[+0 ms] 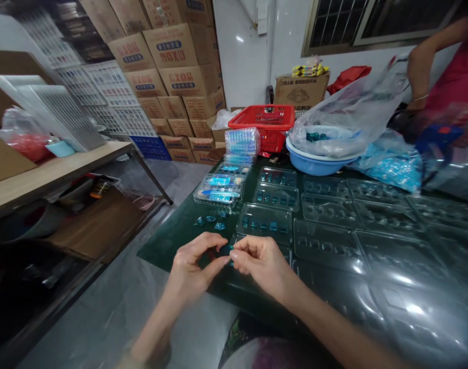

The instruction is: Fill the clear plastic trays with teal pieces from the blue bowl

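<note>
My left hand (193, 261) and my right hand (260, 264) meet over the near edge of the green table (172, 241). Between their fingertips is a small shiny teal piece (225, 250), mostly covered by the fingers. Both hands are closed in a pinch on it. Just behind and partly under my right hand lies a clear plastic tray (283, 251). Beyond that, another clear tray (253, 211) has a row of teal pieces (273, 226) in its compartments. A few loose teal pieces (219, 226) lie on the table beyond my left hand.
More clear trays (326, 241) cover the right side. Filled packs (218, 189), a red basket (264, 118) and a blue basin (318, 163) under a plastic bag stand at the back. A wooden bench (65, 166) is at left. Another person's arm (429, 61) shows top right.
</note>
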`<state>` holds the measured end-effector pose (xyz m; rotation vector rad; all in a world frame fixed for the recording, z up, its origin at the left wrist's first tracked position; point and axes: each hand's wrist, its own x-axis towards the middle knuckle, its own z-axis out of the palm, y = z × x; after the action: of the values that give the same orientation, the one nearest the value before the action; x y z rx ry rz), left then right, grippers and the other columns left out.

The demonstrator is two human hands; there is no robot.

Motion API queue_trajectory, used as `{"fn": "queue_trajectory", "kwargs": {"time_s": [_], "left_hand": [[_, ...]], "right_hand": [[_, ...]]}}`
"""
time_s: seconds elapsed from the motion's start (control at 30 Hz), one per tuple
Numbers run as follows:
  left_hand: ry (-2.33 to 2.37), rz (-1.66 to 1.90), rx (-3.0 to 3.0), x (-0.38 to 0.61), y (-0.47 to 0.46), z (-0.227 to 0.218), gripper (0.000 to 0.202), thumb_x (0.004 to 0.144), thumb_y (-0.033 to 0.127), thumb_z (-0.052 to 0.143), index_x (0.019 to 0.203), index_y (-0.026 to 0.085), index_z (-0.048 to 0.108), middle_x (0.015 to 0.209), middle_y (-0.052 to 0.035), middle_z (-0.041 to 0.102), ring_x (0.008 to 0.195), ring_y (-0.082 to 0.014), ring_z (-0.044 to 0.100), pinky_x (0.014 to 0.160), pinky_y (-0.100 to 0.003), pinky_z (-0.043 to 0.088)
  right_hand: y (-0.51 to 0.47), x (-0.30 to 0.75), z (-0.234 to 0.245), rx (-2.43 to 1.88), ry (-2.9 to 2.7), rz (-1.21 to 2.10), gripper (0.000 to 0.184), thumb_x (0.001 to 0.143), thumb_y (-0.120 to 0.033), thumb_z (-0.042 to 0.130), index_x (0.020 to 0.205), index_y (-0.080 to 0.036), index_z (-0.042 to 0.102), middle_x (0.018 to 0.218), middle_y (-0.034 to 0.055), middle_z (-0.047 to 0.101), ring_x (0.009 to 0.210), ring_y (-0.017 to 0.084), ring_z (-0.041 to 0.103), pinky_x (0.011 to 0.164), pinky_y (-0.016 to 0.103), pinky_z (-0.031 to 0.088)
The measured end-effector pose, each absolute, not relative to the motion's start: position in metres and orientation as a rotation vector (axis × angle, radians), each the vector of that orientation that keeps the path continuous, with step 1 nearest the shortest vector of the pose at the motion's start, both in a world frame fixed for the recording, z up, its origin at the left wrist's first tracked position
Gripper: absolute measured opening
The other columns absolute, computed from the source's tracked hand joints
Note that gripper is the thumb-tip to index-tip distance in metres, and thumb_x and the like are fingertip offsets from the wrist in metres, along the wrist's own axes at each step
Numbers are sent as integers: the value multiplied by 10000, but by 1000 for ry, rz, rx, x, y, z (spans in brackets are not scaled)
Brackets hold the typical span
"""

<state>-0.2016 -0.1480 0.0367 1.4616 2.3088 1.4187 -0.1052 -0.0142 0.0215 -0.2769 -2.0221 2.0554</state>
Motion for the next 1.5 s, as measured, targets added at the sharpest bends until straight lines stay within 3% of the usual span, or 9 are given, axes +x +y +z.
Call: {"fn": "queue_trajectory", "kwargs": {"time_s": [0.2,0.33,0.53,0.73,1.03,1.23,1.5], "left_hand": [[1873,1480,1108,-196,-146,36,299,705,198,597,1001,213,562,924,-45,550,763,-145,517,620,-245,411],[1844,1558,877,-195,-148,35,211,692,186,617,902,202,617,776,-4,574,704,-103,503,642,-208,393],[1669,1608,663,-183,-142,24,161,739,230,565,885,170,594,571,28,504,495,-51,415,448,-167,297],[1292,1827,360,-174,-130,17,126,723,178,576,849,177,582,614,18,546,487,-39,451,497,-161,330],[1338,1838,304,-163,-123,19,110,712,170,590,820,157,572,608,-14,584,475,-44,451,460,-151,315],[1554,1800,490,-160,-115,17,117,663,173,638,767,143,593,574,14,550,474,-55,439,455,-177,323],[1792,1694,793,-166,-98,21,106,680,213,616,772,164,636,715,-16,575,567,-98,490,494,-219,390]], "right_hand": [[-10,-96,19,-240,-1970,2148,164,790,-210,469,702,-118,573,564,-8,527,492,67,453,491,186,376],[-9,-94,19,-293,-2058,2050,172,792,-182,442,705,-126,580,557,-14,520,485,66,446,470,177,359],[-4,-85,24,-319,-2147,1975,161,772,-184,470,651,-128,561,531,-24,504,490,67,438,472,173,339],[2,-78,22,-341,-2154,1995,169,776,-198,469,635,-129,532,523,-29,489,467,61,411,444,167,314],[-3,-72,5,-519,-2139,1571,215,781,-217,463,581,-149,503,512,-35,473,481,70,412,461,183,317],[-3,-69,16,-491,-2019,1970,193,790,-262,443,710,-134,563,610,4,547,480,76,473,416,173,375],[22,-74,12,-538,-1831,2294,246,726,-332,533,599,-121,528,537,-5,510,409,60,429,343,159,339]]}}
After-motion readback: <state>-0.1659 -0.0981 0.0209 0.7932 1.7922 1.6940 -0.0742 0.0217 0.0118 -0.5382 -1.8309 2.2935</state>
